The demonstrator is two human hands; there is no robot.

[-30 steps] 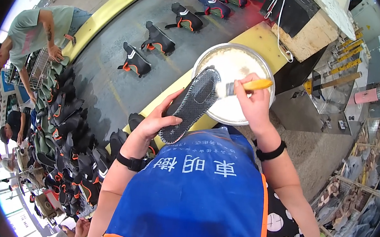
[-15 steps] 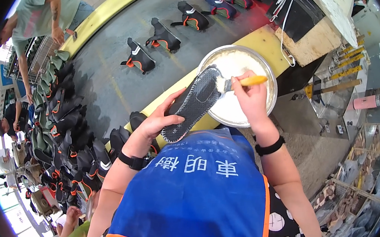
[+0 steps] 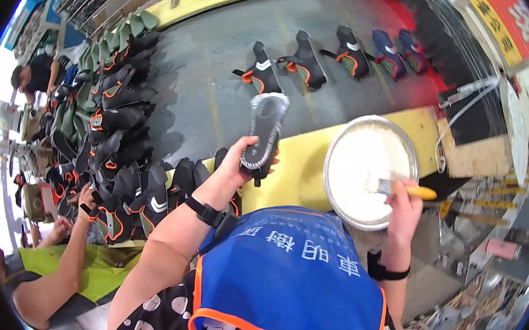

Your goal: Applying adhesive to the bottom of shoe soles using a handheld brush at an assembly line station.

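I see the yellow edge along the near side of the grey tabletop, where room opens between the left shoe pile and the far shoe row. My left hand grasps the shoe, sole upward, its long axis near to far, coated end far. My right hand grips the brush, bristles over the bowl.
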